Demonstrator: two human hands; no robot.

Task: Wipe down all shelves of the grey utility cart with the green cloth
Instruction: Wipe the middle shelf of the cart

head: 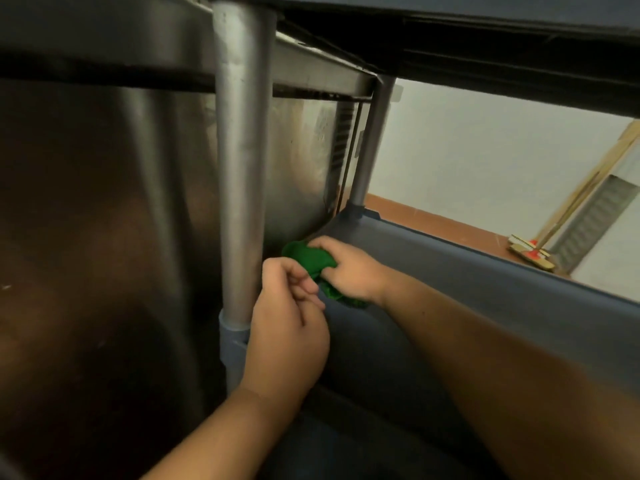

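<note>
I look low into the grey utility cart, between two of its shelves. The lower shelf (pixel 433 271) runs from the near corner post (pixel 242 168) to the far post (pixel 372 143). My right hand (pixel 353 268) presses the bunched green cloth (pixel 308 259) onto the shelf's left end, close to its rim. My left hand (pixel 289 323) hovers just in front of the cloth beside the near post, fingers curled in with nothing in them that I can see. The shelf above (pixel 485 36) hangs dark over both hands.
A stainless steel unit (pixel 104 202) stands tight against the cart's left side. Beyond the cart are a white wall (pixel 485 168) with a brown baseboard, and a broom head (pixel 530 254) with its long handle leaning at the right.
</note>
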